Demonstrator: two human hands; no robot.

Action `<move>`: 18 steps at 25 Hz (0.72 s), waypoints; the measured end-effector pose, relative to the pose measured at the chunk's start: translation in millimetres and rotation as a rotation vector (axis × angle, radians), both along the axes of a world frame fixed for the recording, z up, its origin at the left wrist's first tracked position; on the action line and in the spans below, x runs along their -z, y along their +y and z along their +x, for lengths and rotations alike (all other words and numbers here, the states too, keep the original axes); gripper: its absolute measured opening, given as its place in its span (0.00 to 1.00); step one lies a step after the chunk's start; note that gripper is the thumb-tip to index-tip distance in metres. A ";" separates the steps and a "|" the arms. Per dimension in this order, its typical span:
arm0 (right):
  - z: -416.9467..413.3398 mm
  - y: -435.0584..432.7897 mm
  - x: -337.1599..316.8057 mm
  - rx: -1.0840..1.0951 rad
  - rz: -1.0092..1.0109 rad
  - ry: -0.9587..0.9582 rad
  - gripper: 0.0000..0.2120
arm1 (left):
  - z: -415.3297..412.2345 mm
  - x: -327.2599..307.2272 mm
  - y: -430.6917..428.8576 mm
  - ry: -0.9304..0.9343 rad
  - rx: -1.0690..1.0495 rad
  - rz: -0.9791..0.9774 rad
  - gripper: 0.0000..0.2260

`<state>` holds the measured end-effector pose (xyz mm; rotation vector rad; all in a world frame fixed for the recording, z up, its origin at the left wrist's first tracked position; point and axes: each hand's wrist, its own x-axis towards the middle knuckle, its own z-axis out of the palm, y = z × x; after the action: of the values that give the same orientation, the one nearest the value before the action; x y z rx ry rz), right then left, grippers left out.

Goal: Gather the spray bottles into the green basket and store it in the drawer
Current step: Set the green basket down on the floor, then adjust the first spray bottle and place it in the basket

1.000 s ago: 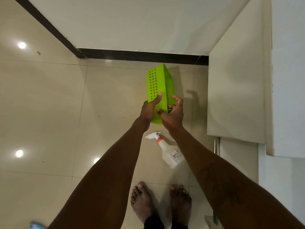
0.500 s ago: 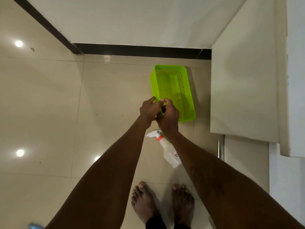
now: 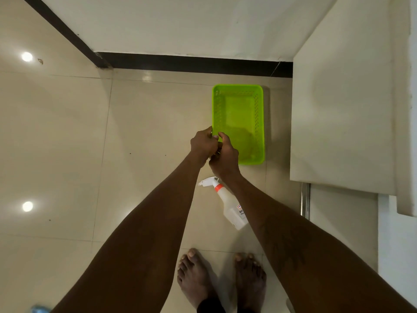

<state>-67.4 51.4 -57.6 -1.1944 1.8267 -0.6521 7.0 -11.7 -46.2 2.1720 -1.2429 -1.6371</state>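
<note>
- Fingers first: the left hand (image 3: 203,144) is curled round the near-left corner of the green basket (image 3: 239,123), thumb and fingers pinching the rim. The right hand (image 3: 224,155) is bunched up right beside it, touching the left, fingers curled in. I honestly can't tell if it's got rim in them or is just closed on itself.
- Basket sits flat on the tiled floor (image 3: 135,154), open side up, nothing in it, close to the pale cabinet front (image 3: 338,109) on the right.
- One spray bottle (image 3: 230,205) is lying on its side on the floor, between the basket and my feet (image 3: 196,281), nozzle pointing left, partly under the right forearm.
- So I'd say we're at the placing-the-basket bit and no bottle is gathered yet.
- Next move, my guess: let go of the rim, drop a hand back to that bottle, grab it round the body or neck, and lay it in lengthways. It looks light, so it shouldn't fight back.
- Can't see an open drawer from here.
</note>
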 end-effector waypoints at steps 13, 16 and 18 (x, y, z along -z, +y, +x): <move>-25.8 69.5 -9.1 -0.060 0.194 0.385 0.09 | 3.8 14.1 99.2 -0.125 -0.382 0.290 0.15; -23.5 80.8 12.7 -0.301 0.361 0.393 0.11 | -4.0 33.6 112.4 0.012 -0.516 0.412 0.22; -20.4 83.9 21.2 -0.305 0.429 0.366 0.15 | -7.7 39.2 113.2 0.085 -0.559 0.424 0.22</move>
<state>-87.8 135.3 -78.8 -1.3111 1.8925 0.1386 -0.6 101.5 -85.4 2.3405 -0.2206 -1.8095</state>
